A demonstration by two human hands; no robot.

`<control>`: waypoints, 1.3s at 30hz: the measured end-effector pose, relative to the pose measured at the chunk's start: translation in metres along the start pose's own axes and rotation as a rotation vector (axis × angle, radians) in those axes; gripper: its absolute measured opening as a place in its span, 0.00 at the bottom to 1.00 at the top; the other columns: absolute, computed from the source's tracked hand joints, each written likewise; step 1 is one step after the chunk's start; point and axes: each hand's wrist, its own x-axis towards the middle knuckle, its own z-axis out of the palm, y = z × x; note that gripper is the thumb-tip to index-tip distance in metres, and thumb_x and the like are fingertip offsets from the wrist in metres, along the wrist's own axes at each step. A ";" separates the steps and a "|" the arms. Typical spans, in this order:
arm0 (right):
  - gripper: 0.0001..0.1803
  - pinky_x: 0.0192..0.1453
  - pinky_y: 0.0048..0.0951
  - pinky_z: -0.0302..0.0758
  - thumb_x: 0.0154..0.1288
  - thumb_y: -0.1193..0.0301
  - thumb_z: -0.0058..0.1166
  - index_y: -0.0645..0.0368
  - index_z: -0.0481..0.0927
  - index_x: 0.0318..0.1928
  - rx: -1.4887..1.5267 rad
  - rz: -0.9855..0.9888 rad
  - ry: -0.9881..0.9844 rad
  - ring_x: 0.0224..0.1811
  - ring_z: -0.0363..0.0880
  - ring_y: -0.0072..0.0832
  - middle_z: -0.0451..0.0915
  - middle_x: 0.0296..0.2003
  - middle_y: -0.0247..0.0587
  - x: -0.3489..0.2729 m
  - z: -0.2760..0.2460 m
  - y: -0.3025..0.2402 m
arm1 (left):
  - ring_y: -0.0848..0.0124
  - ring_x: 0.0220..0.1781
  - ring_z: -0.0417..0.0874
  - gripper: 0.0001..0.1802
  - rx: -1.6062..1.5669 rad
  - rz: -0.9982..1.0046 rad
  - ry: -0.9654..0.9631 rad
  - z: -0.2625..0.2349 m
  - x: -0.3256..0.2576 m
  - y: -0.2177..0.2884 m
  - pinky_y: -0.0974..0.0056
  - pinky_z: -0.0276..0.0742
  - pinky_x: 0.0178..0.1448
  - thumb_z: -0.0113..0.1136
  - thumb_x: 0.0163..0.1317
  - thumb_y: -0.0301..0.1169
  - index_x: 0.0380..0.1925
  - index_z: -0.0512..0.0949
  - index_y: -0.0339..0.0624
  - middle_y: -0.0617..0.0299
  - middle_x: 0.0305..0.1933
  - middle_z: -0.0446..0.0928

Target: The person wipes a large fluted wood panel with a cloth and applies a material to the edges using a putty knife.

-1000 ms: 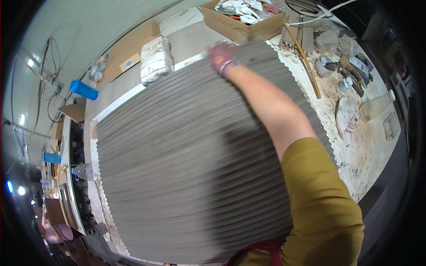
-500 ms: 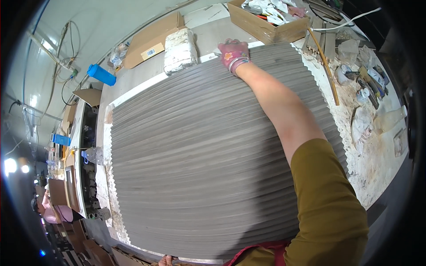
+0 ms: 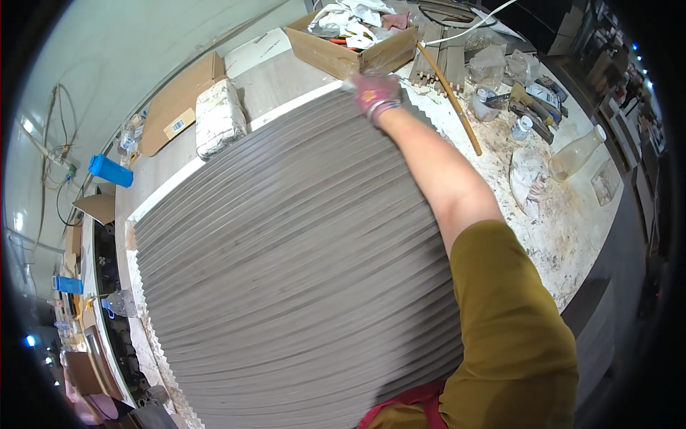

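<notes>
A wide layer of grey wood-grain strips point(image 3: 286, 264) lies side by side in front of me, its ends making a jagged edge. My right hand point(image 3: 379, 94), in a pink glove with a flower, is stretched to the far right corner of the strips. Its fingers look curled, though motion blurs them. Something small and pale shows by the thumb side, too smeared to name. An open cardboard box point(image 3: 343, 58) with white cloths or gloves stands just beyond that hand. My left hand is out of view.
A wrapped white bundle point(image 3: 220, 118), a flat cardboard box point(image 3: 175, 107) and a blue bottle point(image 3: 111, 171) line the far left edge. On the stained white tabletop point(image 3: 550, 247) at right lie a wooden stick point(image 3: 450, 100), a clear bottle point(image 3: 577, 154) and several tools.
The view has swung right, so the strips and boxes sit further left. My right hand has moved along the far edge to the right corner. Fingers at the near edge have left the view.
</notes>
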 end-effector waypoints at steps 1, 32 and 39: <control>0.15 0.53 0.45 0.70 0.63 0.63 0.48 0.41 0.80 0.49 -0.022 0.030 -0.043 0.52 0.79 0.39 0.81 0.47 0.41 0.001 -0.013 0.016 | 0.70 0.33 0.74 0.19 -0.009 0.034 0.029 0.001 0.004 -0.008 0.62 0.71 0.41 0.45 0.71 0.34 0.31 0.80 0.31 0.57 0.29 0.80; 0.15 0.49 0.53 0.71 0.64 0.62 0.50 0.45 0.77 0.51 -0.129 -0.187 0.102 0.47 0.79 0.46 0.80 0.43 0.47 -0.025 -0.038 0.073 | 0.70 0.27 0.66 0.18 -0.002 0.048 0.113 0.010 -0.002 0.013 0.62 0.66 0.33 0.47 0.69 0.35 0.27 0.78 0.31 0.60 0.22 0.72; 0.17 0.49 0.47 0.72 0.64 0.62 0.47 0.47 0.74 0.53 0.523 -0.739 -0.094 0.45 0.79 0.38 0.79 0.45 0.41 -0.165 -0.011 -0.208 | 0.75 0.21 0.71 0.19 -0.111 0.095 0.143 0.011 0.004 0.007 0.65 0.68 0.31 0.53 0.66 0.30 0.18 0.77 0.30 0.59 0.16 0.75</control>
